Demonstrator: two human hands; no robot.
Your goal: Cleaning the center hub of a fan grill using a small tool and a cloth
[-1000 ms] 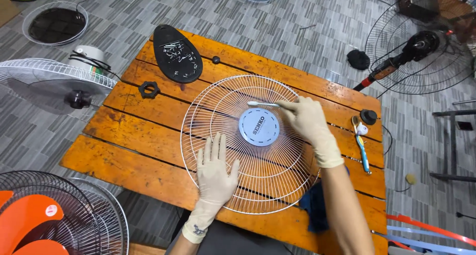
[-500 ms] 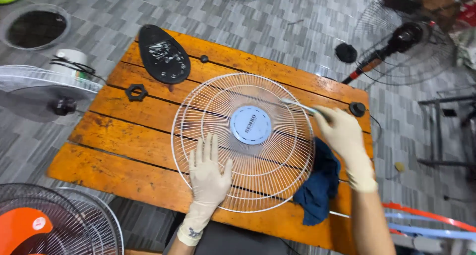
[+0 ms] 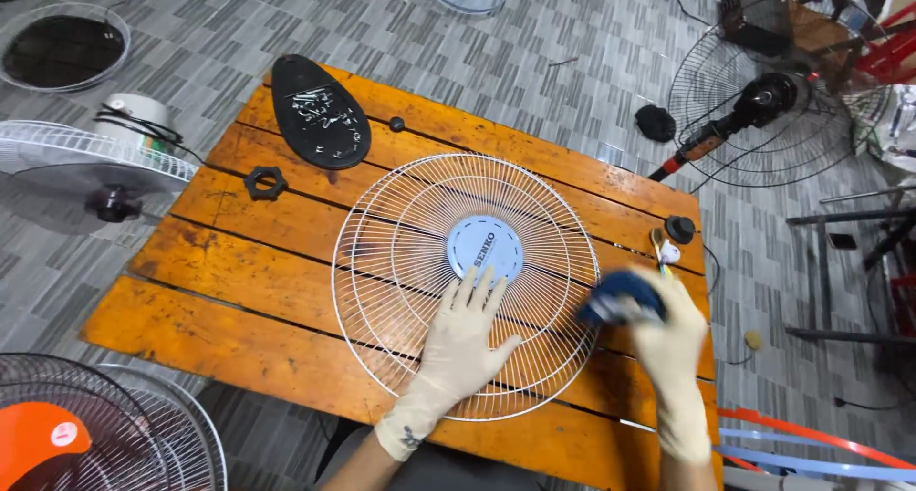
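Observation:
A white wire fan guard (image 3: 401, 233) with a pale round centre cap (image 3: 485, 248) lies flat on an orange wooden table (image 3: 229, 271). My left hand (image 3: 465, 334), in a cream glove, rests flat on the guard just below the cap, fingers spread. At the guard's right edge my gloved right hand (image 3: 668, 343) grips a bunched dark blue cloth (image 3: 618, 295); this hand is blurred. A small tool and a black knob (image 3: 679, 229) lie just beyond it.
On the table's far side lie a black oval cover (image 3: 320, 111), a black nut (image 3: 265, 182) and a small black cap (image 3: 396, 124). Fan guards and fan parts stand on the tiled floor to the left (image 3: 86, 171), lower left (image 3: 76, 434) and upper right (image 3: 754, 119).
My right hand left the guard's upper right, moved down to the blue cloth and picked it up. My left hand slid up toward the centre cap.

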